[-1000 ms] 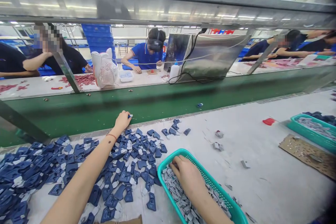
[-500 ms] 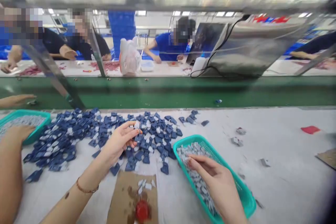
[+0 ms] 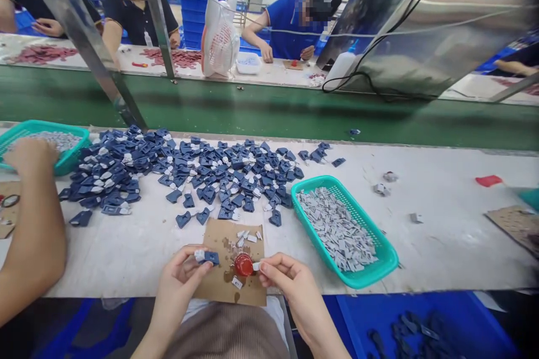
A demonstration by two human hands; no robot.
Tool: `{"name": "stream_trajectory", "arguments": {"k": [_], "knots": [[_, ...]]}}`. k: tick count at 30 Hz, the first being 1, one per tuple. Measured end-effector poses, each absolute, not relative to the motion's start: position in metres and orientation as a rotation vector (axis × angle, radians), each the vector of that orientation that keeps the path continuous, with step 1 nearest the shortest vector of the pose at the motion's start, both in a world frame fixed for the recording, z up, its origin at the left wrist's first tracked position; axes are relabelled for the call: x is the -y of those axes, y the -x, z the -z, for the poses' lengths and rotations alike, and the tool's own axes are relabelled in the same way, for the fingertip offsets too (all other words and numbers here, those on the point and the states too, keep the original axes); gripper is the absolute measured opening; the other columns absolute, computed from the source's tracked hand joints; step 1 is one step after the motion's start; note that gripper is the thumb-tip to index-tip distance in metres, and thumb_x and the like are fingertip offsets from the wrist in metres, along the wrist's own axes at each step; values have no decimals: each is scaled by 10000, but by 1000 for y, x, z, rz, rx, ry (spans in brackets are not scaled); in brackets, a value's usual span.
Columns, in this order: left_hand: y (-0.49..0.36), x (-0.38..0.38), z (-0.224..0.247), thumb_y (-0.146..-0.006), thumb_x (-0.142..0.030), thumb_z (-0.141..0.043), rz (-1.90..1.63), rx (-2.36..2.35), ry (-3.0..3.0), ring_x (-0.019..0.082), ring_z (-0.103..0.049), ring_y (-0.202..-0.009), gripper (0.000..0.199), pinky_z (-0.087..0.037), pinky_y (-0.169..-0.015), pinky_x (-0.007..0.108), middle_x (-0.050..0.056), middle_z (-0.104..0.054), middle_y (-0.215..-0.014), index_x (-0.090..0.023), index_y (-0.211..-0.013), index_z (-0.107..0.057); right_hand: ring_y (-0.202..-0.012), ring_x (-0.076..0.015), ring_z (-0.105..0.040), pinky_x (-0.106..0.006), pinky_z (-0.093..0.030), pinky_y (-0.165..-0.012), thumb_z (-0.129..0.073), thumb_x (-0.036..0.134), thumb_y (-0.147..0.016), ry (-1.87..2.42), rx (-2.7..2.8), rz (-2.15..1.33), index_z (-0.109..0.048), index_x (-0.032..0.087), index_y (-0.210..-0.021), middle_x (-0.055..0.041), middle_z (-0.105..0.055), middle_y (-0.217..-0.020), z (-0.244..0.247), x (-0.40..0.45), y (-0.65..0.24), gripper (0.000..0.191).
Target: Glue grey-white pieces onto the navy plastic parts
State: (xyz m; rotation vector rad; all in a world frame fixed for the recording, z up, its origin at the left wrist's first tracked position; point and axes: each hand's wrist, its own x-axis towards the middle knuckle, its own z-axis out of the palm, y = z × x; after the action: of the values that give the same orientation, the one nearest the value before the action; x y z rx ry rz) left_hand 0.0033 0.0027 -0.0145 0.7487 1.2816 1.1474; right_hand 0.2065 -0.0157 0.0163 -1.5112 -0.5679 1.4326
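My left hand (image 3: 181,277) pinches a dark blue plastic part (image 3: 210,258) with a white piece at its end, over the left side of a cardboard sheet (image 3: 214,286). My right hand (image 3: 288,280) grips a small light grey plastic piece (image 3: 256,266) between thumb and fingertips. That piece is at the right edge of a small red cap-like dish (image 3: 243,264); I cannot tell whether it touches. Several loose grey pieces (image 3: 241,238) lie on the cardboard among dark wet spots. To the right, a green basket (image 3: 387,269) holds many grey pieces.
A heap of dark blue parts (image 3: 202,165) spreads over the table's far side. At the left, a co-worker's arm (image 3: 40,219) reaches into another green basket (image 3: 71,165). A metal post (image 3: 90,39) rises behind. Below the table's front edge sits a blue bin (image 3: 370,320).
My left hand has come back from the heap with the blue part. My right hand has left the basket with a grey piece and moved to the red dish. The view has tilted down.
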Motion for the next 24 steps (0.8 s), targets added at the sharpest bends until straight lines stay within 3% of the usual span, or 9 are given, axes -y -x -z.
{"name": "stream_trajectory", "arguments": {"k": [8, 15, 20, 24], "knots": [[-6, -3, 18, -745, -353, -807, -1187, -1204, -836, 233, -698, -969, 214, -586, -752, 253, 79, -704, -977, -183, -842, -719, -551, -136, -599, -239, -485, -562, -903, 422, -596, 1568, 591, -1416, -721, 165, -640, -28, -711, -578, -8, 11, -199, 318], [-8, -5, 19, -794, -346, -773, -1191, -1132, -880, 228, -687, -983, 168, -603, -758, 271, 73, -670, -984, -200, -849, -710, -533, -132, -578, -234, -457, -540, -897, 432, -602, 1619, 600, -1415, -715, 159, -623, -20, -686, -556, -12, 11, -198, 328], [-8, -9, 15, -836, -233, -736, -1231, -1041, -985, 189, -696, -973, 48, -601, -813, 255, 49, -680, -981, -221, -874, -708, -560, -122, -577, -224, -452, -566, -894, 412, -622, 1591, 573, -1476, -726, 169, -646, -9, -689, -595, -25, 9, -201, 297], [-9, -10, 5, -846, -130, -712, -1271, -992, -1118, 149, -699, -976, 127, -589, -845, 217, 26, -695, -994, -244, -899, -695, -607, -112, -566, -214, -445, -613, -875, 373, -680, 1518, 595, -1557, -749, 184, -701, 7, -676, -639, -48, 6, -199, 229]]}}
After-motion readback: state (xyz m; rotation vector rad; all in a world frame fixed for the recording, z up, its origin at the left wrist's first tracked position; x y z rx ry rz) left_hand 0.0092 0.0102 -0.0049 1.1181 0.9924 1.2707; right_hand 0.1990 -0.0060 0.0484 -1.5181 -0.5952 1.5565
